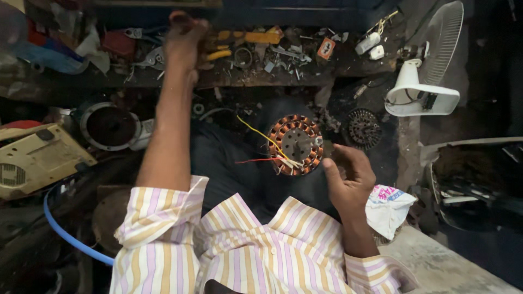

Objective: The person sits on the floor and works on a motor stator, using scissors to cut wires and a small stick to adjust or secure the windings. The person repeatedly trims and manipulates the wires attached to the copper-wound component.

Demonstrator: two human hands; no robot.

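Note:
A round motor stator (pixel 295 144) wound with copper coils rests on my lap, with yellow, red and white wires trailing off its left side. My right hand (pixel 348 177) sits just right of it, fingers curled, thumb near its rim, holding nothing that I can see. My left hand (pixel 184 41) is stretched far forward to a cluttered low shelf (pixel 239 76), fingers bent down among the tools there next to a yellow-handled tool (pixel 218 54). Whether it grips anything is hidden.
A white table fan (pixel 422 81) lies at the right. A round metal motor housing (pixel 110 126) and a beige casing (pixel 35 158) lie at the left, a blue hose (pixel 65 231) below them. A crumpled white bag (pixel 388 209) sits by my right wrist. A dark rotor (pixel 364 128) lies beyond the stator.

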